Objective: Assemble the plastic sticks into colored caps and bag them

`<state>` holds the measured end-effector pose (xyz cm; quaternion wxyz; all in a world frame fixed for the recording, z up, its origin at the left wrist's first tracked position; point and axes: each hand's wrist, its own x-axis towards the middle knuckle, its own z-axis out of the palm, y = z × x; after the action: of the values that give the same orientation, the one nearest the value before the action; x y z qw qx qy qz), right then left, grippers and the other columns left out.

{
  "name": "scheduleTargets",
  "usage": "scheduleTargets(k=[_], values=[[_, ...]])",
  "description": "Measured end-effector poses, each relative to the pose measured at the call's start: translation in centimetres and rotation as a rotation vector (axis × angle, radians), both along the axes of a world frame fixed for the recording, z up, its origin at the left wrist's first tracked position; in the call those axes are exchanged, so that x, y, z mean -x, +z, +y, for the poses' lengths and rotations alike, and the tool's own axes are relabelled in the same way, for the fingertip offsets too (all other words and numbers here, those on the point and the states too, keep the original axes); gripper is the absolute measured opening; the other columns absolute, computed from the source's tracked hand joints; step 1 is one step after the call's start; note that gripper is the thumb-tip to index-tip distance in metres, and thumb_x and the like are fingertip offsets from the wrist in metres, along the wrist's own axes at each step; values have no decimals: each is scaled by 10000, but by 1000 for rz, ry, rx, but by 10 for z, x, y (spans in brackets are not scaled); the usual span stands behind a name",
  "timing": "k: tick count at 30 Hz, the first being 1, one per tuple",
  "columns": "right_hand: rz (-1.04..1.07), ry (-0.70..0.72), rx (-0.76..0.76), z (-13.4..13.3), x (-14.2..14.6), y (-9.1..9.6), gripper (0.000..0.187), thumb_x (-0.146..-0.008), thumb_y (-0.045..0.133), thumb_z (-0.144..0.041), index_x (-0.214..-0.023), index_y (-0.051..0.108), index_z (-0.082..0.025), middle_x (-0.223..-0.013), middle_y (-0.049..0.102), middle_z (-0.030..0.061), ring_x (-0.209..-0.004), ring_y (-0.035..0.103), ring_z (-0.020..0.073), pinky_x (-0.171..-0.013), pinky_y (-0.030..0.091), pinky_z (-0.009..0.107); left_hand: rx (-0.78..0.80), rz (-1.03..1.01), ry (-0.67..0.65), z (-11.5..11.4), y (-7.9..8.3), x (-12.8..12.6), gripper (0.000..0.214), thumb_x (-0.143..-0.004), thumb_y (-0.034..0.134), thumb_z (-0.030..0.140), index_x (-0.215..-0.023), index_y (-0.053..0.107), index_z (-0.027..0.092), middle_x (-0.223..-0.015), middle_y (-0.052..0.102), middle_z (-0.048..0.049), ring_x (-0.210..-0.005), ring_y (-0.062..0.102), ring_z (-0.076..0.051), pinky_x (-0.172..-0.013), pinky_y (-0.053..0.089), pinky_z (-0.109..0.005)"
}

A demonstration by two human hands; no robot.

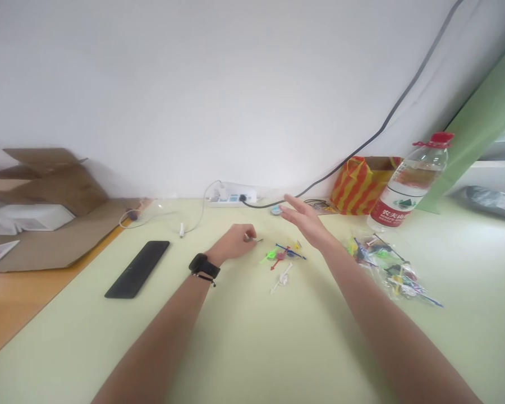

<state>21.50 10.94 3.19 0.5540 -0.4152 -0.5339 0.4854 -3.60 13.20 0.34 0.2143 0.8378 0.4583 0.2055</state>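
My left hand (236, 241), with a black watch on its wrist, is pinched over the table. A small pale piece with a thin dark tip shows at its fingertips; its kind is not clear. My right hand (306, 222) is raised with fingers stretched out and holds nothing. Between and below the hands lie small plastic arrows: a green arrow (271, 255), a red arrow (279, 257), a blue arrow (298, 255) and a white arrow (283, 278). A small yellow piece (297, 245) lies just behind them.
At right, a clear bag of coloured arrows (398, 272) lies before a water bottle (408, 193) and a striped bag (357, 185). A black phone (138, 269) lies left. Behind are a power strip (231, 197), a white cable (182, 230) and a cardboard box (63, 179).
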Motion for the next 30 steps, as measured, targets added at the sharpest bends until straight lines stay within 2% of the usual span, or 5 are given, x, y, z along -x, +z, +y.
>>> scheduleTargets(k=[4,9,15,22,30], values=[[-81,130,-6,-3,-3,-2,713,-894,720,-406,-1528,394,-407,-1608,431,71,-1344,566,208,-1087,494,416,41,-110,48,5,0,6,244,-822,704,447,-855,634,216,-764,688,-12,-657,628,-166,-590,491,-273],[-400,85,20,2,7,-12,318,-912,668,-357,-1182,687,-191,-1136,732,113,-822,722,175,-800,589,329,177,-319,67,6,-3,10,339,-830,709,534,-841,655,199,-764,678,-11,-599,607,-136,-539,466,-251],[-466,143,101,-3,44,-31,304,-950,592,-317,-1215,629,-175,-949,753,84,-810,698,177,-716,553,290,335,-696,65,-13,-7,10,332,-819,763,486,-933,696,182,-954,714,-50,-831,711,-188,-834,595,-356],[-411,264,35,-20,86,-18,83,-921,564,-193,-977,626,-190,-880,738,35,-809,681,148,-730,517,258,151,-745,92,-42,-5,15,265,-891,721,420,-1014,697,186,-973,744,-68,-891,720,-213,-838,595,-367],[-369,372,33,-6,85,-1,82,-833,580,-141,-880,559,-205,-703,672,-15,-635,639,133,-623,498,247,122,-828,106,-43,-10,20,231,-869,756,356,-1010,701,182,-944,752,-63,-878,735,-216,-869,597,-374]])
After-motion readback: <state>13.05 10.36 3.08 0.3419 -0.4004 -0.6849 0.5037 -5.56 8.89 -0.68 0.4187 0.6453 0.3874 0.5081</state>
